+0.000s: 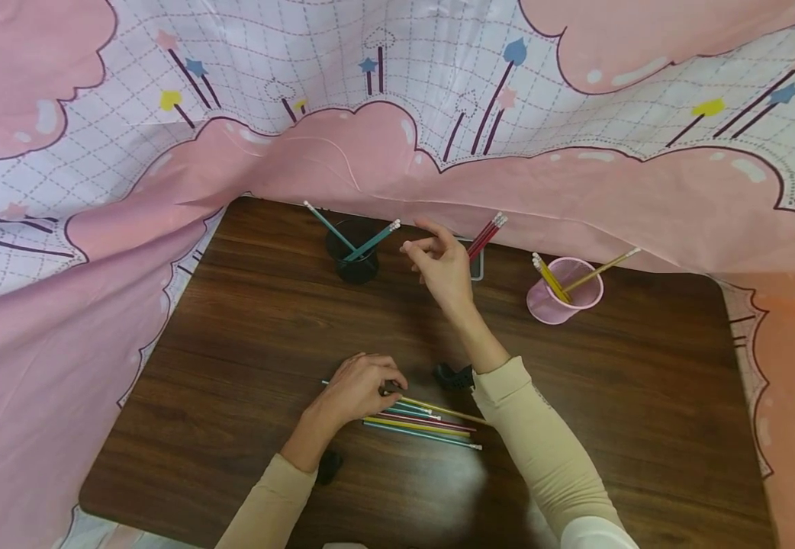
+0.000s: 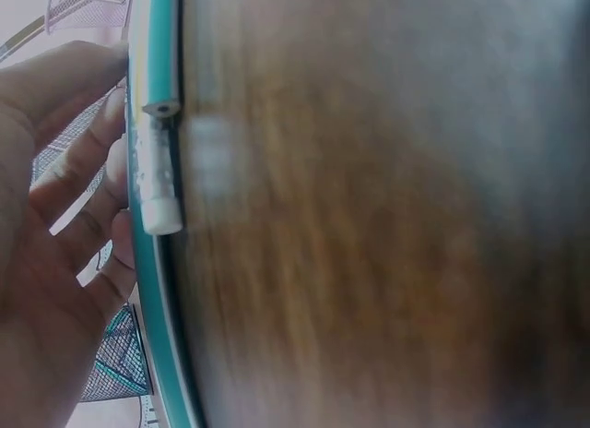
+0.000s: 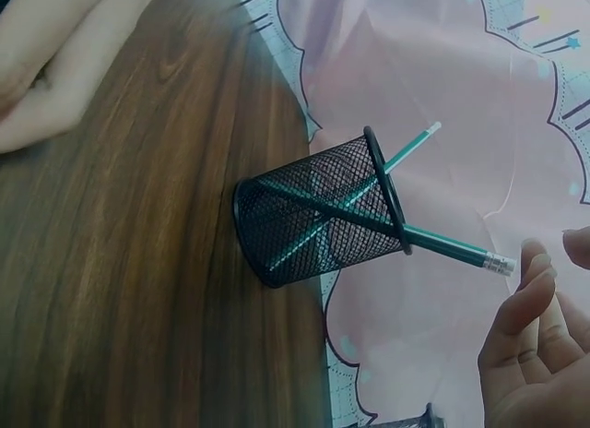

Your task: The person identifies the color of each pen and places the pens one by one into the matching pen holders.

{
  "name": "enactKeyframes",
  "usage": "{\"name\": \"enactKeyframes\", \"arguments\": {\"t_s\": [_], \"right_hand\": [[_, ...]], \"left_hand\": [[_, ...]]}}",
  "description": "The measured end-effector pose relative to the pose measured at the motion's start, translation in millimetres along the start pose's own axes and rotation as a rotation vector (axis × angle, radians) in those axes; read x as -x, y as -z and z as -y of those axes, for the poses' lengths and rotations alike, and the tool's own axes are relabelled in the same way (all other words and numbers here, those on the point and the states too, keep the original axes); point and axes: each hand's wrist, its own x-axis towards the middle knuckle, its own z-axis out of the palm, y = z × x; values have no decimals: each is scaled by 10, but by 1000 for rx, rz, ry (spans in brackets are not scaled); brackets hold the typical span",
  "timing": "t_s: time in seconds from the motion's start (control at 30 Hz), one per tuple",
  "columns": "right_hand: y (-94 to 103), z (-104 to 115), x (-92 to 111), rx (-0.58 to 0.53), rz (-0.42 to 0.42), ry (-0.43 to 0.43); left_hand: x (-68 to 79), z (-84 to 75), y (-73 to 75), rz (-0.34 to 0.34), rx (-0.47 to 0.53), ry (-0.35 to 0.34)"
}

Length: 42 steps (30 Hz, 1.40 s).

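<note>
My left hand (image 1: 363,385) is low over a loose bunch of pencils, its fingers loosely bent. In the left wrist view the thumb is beside a teal pencil (image 2: 163,50), and no clear grip shows. Teal, yellow and red pencils lie there, including a teal pencil (image 1: 425,435) at the near side. My right hand (image 1: 447,271) is raised right of a black mesh pencil cup (image 1: 358,271), thumb and fingers apart with nothing between them. Teal pencils (image 3: 452,246) lean in that cup, their white eraser ends close to the right fingertips (image 3: 530,294).
A pink mesh cup (image 1: 548,307) with yellow pencils (image 1: 551,280) stands at the right. Red pencils (image 1: 485,238) rise from a grey-edged holder (image 1: 477,273), partly hidden behind the right hand. A patterned pink curtain (image 1: 384,168) hangs along the back of the dark wooden table (image 1: 246,328).
</note>
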Motion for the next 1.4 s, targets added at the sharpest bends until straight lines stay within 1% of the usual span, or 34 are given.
{"name": "enactKeyframes", "arguments": {"t_s": [0.27,0.43,0.6,0.8,0.87,1.03,1.13,1.33,1.4], "right_hand": [[93,-50,73,-39,24,-10],[166,-112,127,-58,26,-10],[237,-151,159,-82,19,6],[300,-143,206,-80,29,-12],[316,-136,222,-73,32,-17],[350,-131,262,-49,48,-23],[379,-135,278,-33,60,-15],[441,-135,296,-11,56,9],[453,-135,312,3,54,0]], "left_hand": [[-45,17,-27,11,-57,2],[-42,39,-42,13,-49,21],[-30,41,-48,-30,-33,1],[-14,50,-52,-78,35,-9],[-12,54,-56,-86,58,2],[-4,72,-59,-105,158,51],[-13,84,-37,-131,257,60],[-105,111,76,-197,512,70],[-129,70,167,-215,614,85]]}}
